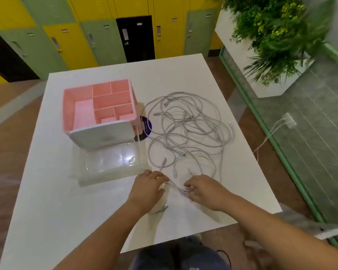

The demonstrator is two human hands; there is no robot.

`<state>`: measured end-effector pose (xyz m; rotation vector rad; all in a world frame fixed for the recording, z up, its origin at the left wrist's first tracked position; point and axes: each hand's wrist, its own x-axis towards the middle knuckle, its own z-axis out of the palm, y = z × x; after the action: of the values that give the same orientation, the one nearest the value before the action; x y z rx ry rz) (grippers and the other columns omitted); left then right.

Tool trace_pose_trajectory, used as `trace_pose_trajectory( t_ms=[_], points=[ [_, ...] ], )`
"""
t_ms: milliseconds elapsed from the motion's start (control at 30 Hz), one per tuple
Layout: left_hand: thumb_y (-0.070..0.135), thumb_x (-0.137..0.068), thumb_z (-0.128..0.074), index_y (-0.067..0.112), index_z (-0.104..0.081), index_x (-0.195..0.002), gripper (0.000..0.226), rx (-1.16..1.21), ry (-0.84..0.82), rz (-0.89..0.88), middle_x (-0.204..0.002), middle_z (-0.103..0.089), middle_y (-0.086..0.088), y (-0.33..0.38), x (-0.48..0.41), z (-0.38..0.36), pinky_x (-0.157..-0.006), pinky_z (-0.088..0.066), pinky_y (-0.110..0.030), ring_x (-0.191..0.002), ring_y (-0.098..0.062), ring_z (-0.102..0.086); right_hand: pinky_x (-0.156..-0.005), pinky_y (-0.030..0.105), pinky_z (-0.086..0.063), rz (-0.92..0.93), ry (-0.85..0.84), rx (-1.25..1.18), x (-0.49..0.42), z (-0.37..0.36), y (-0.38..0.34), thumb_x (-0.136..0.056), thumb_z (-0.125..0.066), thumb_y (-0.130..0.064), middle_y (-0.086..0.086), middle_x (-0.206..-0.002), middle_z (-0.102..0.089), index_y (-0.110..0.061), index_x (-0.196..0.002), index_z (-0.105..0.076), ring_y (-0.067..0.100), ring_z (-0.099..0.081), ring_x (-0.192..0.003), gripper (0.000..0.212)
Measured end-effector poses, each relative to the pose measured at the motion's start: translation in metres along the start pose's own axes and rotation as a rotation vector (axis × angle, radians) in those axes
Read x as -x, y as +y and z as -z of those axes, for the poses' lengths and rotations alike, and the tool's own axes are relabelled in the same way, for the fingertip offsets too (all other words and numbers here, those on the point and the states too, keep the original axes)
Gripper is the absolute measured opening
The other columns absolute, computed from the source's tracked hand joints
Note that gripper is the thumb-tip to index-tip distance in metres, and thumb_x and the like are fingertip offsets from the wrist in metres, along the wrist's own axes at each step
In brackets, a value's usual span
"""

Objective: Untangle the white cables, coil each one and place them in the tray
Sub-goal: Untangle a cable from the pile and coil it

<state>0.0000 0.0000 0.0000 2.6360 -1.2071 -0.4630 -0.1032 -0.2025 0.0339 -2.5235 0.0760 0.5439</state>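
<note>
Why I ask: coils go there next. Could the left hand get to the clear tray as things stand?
Probably yes. The clear tray lies just left of the left hand, with only bare table between them, though that hand now grips a white cable.

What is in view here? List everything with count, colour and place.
white rectangular table: one, white, centre of view.
pink plastic compartment organiser: one, pink with a white front, far left of the table.
clear plastic tray: one, transparent, on the table in front of the organiser.
dark purple round sticker: one, between organiser and cables.
tangled white cables: several, exact count unclear, whitish-grey, right half of the table.
metal lockers: many, yellow, green and black, behind the table.
leafy plant in a white planter: one, green, upper right.
left hand: one, pinches a cable strand at the tangle's near edge.
right hand: one, pinches a strand beside it.
</note>
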Motion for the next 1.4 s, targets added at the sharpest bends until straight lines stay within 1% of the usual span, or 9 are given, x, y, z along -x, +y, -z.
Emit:
trace_pose_trajectory(
  t_ms=[200, 367, 567, 800, 900, 1033, 1133, 1233, 1400],
  points=[
    [0.037, -0.086, -0.066, 0.033, -0.071, -0.088, 0.006, -0.038, 0.184, 0.006, -0.091, -0.067, 0.013, 0.004, -0.005, 0.002, -0.075, -0.041, -0.033, -0.090, -0.019, -0.060, -0.073, 0.030, -0.045, 0.036, 0.019, -0.057, -0.004, -0.007, 0.002, -0.090, -0.059, -0.029, -0.004, -0.094, -0.067, -0.017, -0.096, -0.067, 0.012, -0.056, -0.088, 0.016],
    [0.046, -0.093, -0.040, 0.029, -0.065, -0.088, 0.031, 0.078, 0.362, 0.005, -0.080, -0.065, 0.016, 0.009, -0.009, 0.027, -0.077, -0.038, -0.032, -0.084, -0.013, -0.058, -0.080, 0.023, -0.041, 0.026, 0.117, -0.093, -0.005, 0.015, 0.007, -0.092, -0.060, -0.024, -0.016, -0.090, -0.056, -0.023, -0.094, -0.063, 0.005, -0.047, -0.094, 0.005],
    [0.039, -0.100, -0.043, 0.023, -0.057, -0.103, 0.021, 0.425, 0.279, 0.097, -0.069, -0.053, 0.012, 0.015, -0.013, 0.059, -0.060, -0.035, -0.019, -0.067, -0.006, -0.052, -0.068, 0.024, -0.045, 0.028, 0.264, -0.294, -0.009, 0.054, 0.003, -0.099, -0.044, -0.018, -0.004, -0.082, -0.057, -0.021, -0.091, -0.049, 0.012, -0.056, -0.076, 0.009],
    [0.044, -0.097, -0.045, 0.023, -0.059, -0.085, 0.027, 0.464, 0.330, 0.129, -0.072, -0.059, 0.007, 0.013, -0.018, 0.079, -0.060, -0.043, -0.027, -0.068, -0.008, -0.055, -0.062, 0.040, -0.049, 0.000, 0.443, -0.233, -0.016, 0.085, -0.007, -0.101, -0.037, -0.025, -0.002, -0.069, -0.058, -0.025, -0.101, -0.048, 0.017, -0.058, -0.062, 0.012],
    [0.047, -0.097, -0.045, 0.021, -0.058, -0.079, 0.035, 0.529, 0.312, 0.159, -0.067, -0.062, 0.003, 0.013, -0.021, 0.091, -0.060, -0.045, -0.030, -0.064, -0.013, -0.057, -0.061, 0.036, -0.046, 0.022, 0.495, -0.333, -0.017, 0.098, -0.012, -0.101, -0.043, -0.020, 0.002, -0.067, -0.057, -0.024, -0.098, -0.053, 0.019, -0.053, -0.063, 0.012],
    [0.042, -0.099, -0.044, 0.020, -0.059, -0.076, 0.035, 0.714, 0.289, 0.187, -0.050, -0.048, 0.016, 0.025, -0.021, 0.111, -0.053, -0.033, -0.016, -0.051, -0.002, -0.044, -0.062, 0.021, -0.042, 0.035, 0.549, -0.492, -0.021, 0.111, -0.025, -0.099, -0.047, -0.014, -0.004, -0.066, -0.055, -0.023, -0.091, -0.057, 0.009, -0.050, -0.063, 0.016],
    [0.034, -0.102, -0.039, 0.015, -0.060, -0.078, 0.037, 1.036, 0.211, 0.213, -0.054, -0.040, 0.014, 0.036, -0.022, 0.125, -0.052, -0.030, -0.015, -0.052, -0.004, -0.036, -0.059, 0.022, -0.041, -0.002, 0.604, -0.445, -0.026, 0.118, -0.030, -0.098, -0.048, -0.014, -0.005, -0.065, -0.058, -0.018, -0.090, -0.059, 0.010, -0.052, -0.060, 0.014],
    [0.024, -0.103, -0.033, 0.009, -0.062, -0.087, 0.036, 1.380, 0.115, 0.191, -0.055, -0.032, 0.005, 0.045, -0.027, 0.141, -0.050, -0.023, -0.023, -0.051, -0.011, -0.026, -0.055, 0.019, -0.039, -0.065, 0.501, -0.265, -0.030, 0.120, -0.032, -0.098, -0.049, -0.018, -0.007, -0.067, -0.063, -0.021, -0.089, -0.060, 0.005, -0.053, -0.056, 0.015],
    [0.017, -0.103, -0.033, 0.013, -0.061, -0.111, 0.030, 1.532, 0.001, 0.151, -0.065, -0.050, 0.006, 0.056, -0.036, 0.157, -0.054, -0.030, -0.024, -0.054, -0.008, -0.039, -0.063, 0.022, -0.044, -0.076, 0.288, -0.124, -0.029, 0.103, -0.046, -0.096, -0.049, -0.018, -0.008, -0.074, -0.068, -0.023, -0.093, -0.065, 0.001, -0.055, -0.063, 0.018]
  ],
)
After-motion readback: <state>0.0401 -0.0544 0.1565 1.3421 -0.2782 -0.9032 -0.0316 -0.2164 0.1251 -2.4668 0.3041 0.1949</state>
